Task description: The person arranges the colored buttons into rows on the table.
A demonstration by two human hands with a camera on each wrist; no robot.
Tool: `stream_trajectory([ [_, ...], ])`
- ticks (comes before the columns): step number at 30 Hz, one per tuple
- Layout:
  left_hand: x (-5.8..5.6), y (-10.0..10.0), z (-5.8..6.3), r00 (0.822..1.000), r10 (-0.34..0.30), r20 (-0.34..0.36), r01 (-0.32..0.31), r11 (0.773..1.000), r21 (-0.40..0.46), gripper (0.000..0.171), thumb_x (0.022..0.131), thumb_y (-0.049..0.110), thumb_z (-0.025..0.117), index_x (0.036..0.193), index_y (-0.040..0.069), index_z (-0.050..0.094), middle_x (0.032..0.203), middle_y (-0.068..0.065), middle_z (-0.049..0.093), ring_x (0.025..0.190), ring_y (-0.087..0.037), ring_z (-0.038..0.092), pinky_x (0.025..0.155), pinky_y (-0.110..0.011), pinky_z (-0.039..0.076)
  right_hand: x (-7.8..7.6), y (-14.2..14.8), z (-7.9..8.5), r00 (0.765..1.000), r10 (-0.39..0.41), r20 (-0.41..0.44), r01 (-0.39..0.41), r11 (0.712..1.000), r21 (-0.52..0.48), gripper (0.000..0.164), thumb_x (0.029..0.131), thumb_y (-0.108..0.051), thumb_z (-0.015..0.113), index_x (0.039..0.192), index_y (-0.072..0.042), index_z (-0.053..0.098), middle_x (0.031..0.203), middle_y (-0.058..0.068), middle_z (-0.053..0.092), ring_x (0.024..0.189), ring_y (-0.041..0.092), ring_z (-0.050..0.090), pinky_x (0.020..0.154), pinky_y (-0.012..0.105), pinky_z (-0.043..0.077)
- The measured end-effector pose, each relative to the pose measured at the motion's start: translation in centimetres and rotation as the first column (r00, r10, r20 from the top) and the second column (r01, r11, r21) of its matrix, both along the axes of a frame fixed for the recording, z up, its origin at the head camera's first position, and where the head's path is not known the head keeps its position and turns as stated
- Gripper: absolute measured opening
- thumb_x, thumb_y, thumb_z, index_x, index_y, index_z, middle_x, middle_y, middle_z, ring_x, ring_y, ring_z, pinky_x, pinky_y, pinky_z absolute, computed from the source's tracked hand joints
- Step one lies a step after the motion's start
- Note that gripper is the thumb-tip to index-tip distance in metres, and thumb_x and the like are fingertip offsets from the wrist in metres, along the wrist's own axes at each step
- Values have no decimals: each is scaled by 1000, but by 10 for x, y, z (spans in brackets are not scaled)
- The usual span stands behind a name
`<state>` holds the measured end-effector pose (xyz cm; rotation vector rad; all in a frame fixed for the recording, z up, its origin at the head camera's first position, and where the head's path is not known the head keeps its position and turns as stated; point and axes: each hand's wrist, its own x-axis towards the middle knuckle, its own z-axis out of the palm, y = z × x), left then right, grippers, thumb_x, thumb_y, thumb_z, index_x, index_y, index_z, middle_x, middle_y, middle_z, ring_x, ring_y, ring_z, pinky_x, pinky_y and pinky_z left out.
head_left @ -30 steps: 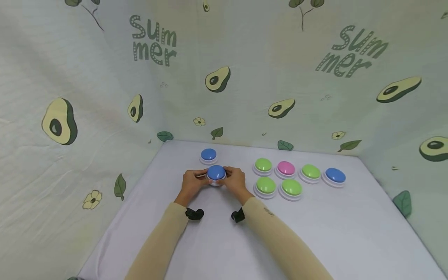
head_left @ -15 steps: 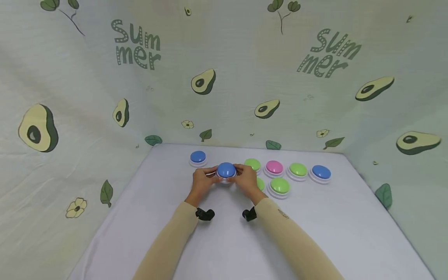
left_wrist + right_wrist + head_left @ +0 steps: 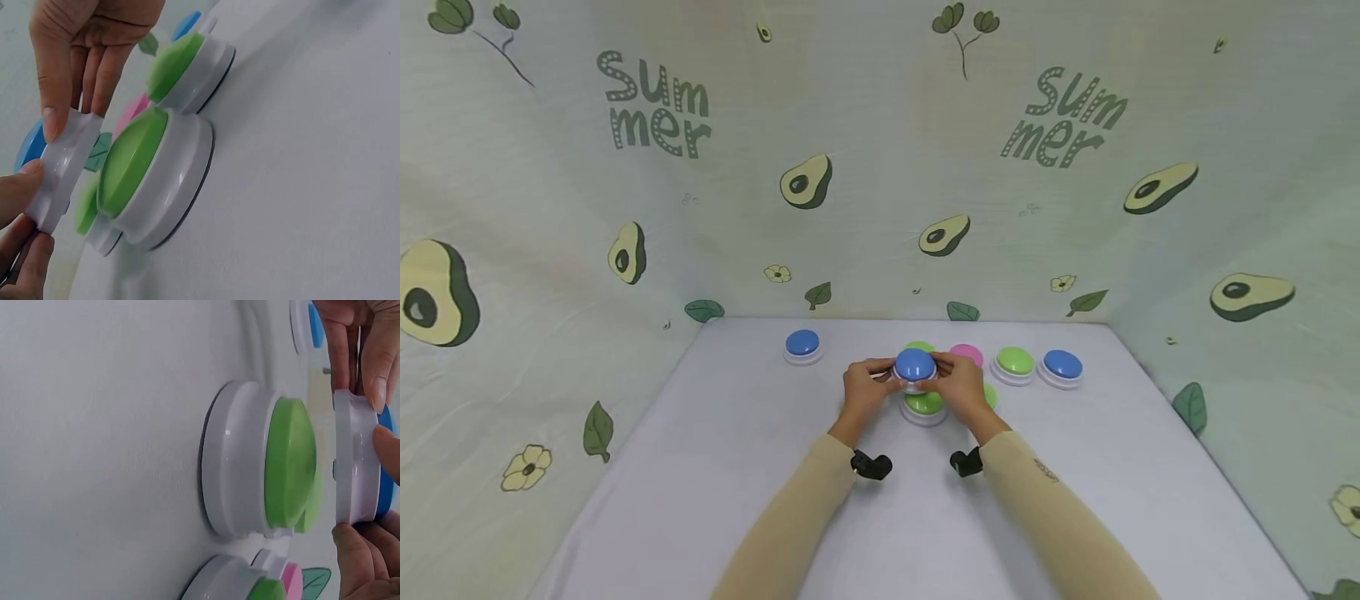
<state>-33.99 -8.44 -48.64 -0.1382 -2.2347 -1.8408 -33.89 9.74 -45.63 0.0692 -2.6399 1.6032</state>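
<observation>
A blue push button with a white base (image 3: pixel 914 365) is held up off the table between both hands. My left hand (image 3: pixel 867 392) pinches its left side with thumb and fingers. My right hand (image 3: pixel 961 385) grips the opposite side in the same way. The wrist views show both thumbs at the white base (image 3: pixel 65 169), its underside in the air. Below and just in front stands a green button (image 3: pixel 923 405), apart from the held one in the right wrist view. A second green button (image 3: pixel 990 397) is mostly hidden behind my right hand.
Behind the hands stand a partly covered green button (image 3: pixel 919 345) and a pink button (image 3: pixel 967 353). Further right are a green button (image 3: pixel 1015 361) and a blue button (image 3: pixel 1062 365). Another blue button (image 3: pixel 802 342) stands at the back left. A printed cloth (image 3: pixel 865 167) hangs behind the white table (image 3: pixel 737 433).
Both hands have carried the blue button rightward, away from the blue button at the back left and over to the green ones. The head view has turned to the right.
</observation>
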Motion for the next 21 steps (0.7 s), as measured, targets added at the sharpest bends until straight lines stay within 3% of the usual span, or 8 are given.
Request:
stream_trajectory([
  [9,0,50,3,1000,-23,-18,24,999,28,39,78,-8,89,115,-4,78,117,-20,74,114,-30,71,91,-26,61,6,47,5,999,-48,-20,48,998,-35,66,82,-1,88,141,7,60,143,26,61,134,38,59,110,44,51],
  [14,1,75,6,999,-38,-17,38,999,28,39,79,-7,89,116,-2,78,118,-17,74,114,-26,71,92,-25,60,9,70,6,996,-82,18,82,996,-32,68,85,-6,88,145,5,58,146,25,58,137,38,56,112,45,50],
  [21,3,108,9,994,-102,-43,104,994,41,39,83,-8,85,120,-9,73,118,-21,72,118,-30,69,96,-28,59,16,102,9,992,-118,41,119,992,-43,68,87,-6,86,147,3,56,150,25,55,141,39,53,114,46,47],
])
